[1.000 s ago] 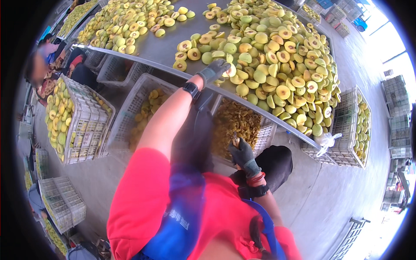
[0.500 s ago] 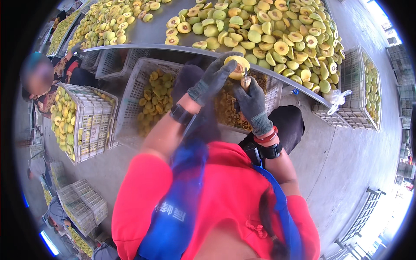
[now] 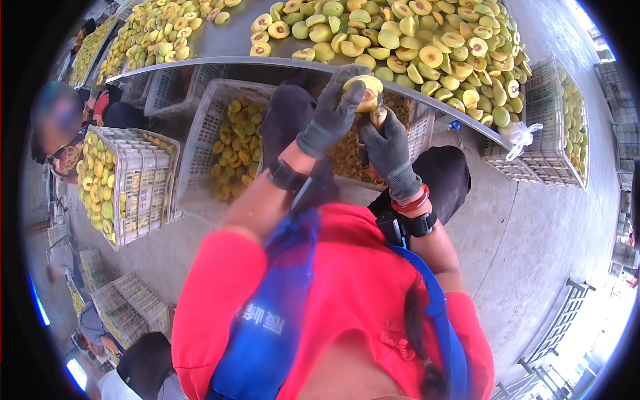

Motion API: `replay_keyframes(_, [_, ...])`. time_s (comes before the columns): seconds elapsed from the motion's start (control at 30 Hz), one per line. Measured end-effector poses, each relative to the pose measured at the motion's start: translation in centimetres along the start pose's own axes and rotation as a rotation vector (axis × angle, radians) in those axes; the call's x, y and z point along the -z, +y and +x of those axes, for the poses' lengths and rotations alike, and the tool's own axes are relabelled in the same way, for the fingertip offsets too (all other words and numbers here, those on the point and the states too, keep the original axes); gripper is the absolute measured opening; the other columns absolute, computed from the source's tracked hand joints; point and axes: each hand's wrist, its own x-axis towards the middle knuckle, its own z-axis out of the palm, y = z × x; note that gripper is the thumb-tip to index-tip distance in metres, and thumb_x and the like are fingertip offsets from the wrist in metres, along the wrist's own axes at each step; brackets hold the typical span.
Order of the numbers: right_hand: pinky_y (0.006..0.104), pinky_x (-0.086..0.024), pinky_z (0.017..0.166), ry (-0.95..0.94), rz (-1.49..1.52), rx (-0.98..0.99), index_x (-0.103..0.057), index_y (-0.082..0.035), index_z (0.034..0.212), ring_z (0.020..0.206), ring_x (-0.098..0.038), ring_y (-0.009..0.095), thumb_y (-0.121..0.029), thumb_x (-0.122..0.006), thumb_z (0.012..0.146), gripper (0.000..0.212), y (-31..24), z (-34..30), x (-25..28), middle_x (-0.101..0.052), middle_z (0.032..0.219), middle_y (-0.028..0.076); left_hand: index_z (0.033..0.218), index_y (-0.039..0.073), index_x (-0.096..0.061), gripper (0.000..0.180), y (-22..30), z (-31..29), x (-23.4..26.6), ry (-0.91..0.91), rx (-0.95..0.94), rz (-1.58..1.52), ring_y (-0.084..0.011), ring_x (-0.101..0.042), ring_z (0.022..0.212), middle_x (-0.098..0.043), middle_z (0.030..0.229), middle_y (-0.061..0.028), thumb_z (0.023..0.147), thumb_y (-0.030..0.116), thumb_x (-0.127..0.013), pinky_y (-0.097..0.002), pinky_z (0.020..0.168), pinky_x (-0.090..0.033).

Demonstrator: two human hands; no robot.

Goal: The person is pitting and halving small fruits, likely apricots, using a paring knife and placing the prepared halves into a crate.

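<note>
2 gloved hands close tog. at near edge of metal table (image 3: 230, 41). L hand (image 3: 331, 113): fingers curled round cut yellow fruit half (image 3: 366, 85), held just off table edge in view. R hand (image 3: 388, 148): fingers clenched on wood-handled tool (image 3: 379, 117), metal tip at fruit; contact can't tell. Below: crate (image 3: 421, 124) w/ brown scraps; to L, grey crate (image 3: 191, 150) w/ fruit pcs. More halves heaped on table.
</note>
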Motion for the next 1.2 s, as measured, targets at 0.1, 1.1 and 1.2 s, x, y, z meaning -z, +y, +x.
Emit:
replay_keyframes(0.1, [0.0224, -0.041, 0.041, -0.065, 0.117, -0.074, -0.052, -0.004, 0.094, 0.048, -0.049, 0.007, -0.011, -0.051, 0.088, 0.009, -0.9, -0.4, 0.1, -0.051, 0.067, 0.000, 0.116, 0.001, -0.050, 0.034, -0.4, -0.3, -0.2, 0.034, -0.069, 0.165, -0.0197, -0.056, 0.094, -0.055, 0.105, -0.0122, 0.092, 0.025, -0.052, -0.0309, 0.084, -0.045])
replay_keyframes(1.1, [0.0204, -0.039, 0.051, -0.669, 0.466, -0.525, -0.058, 0.000, 0.090, 0.059, -0.051, 0.007, -0.016, -0.054, 0.084, 0.017, -2.6, -0.6, 2.2, -0.055, 0.073, 0.001, 0.118, 0.003, -0.050, 0.034, 0.9, -1.7, 1.5, -0.234, 0.077, -0.236, -0.0134, -0.056, 0.095, -0.059, 0.104, -0.0070, 0.096, 0.029, -0.046, -0.0274, 0.082, -0.048])
replay_keyframes(1.2, [0.0225, -0.034, 0.035, -0.586, 0.608, -0.486, -0.050, -0.001, 0.090, 0.038, -0.043, 0.010, -0.011, -0.053, 0.085, 0.012, -1.6, -0.9, 0.6, -0.048, 0.057, 0.002, 0.113, 0.004, -0.053, 0.032, 3.3, -2.1, 0.9, 0.221, -0.035, -0.106, -0.0143, -0.058, 0.090, -0.059, 0.100, -0.0074, 0.096, 0.030, -0.046, -0.0276, 0.078, -0.050])
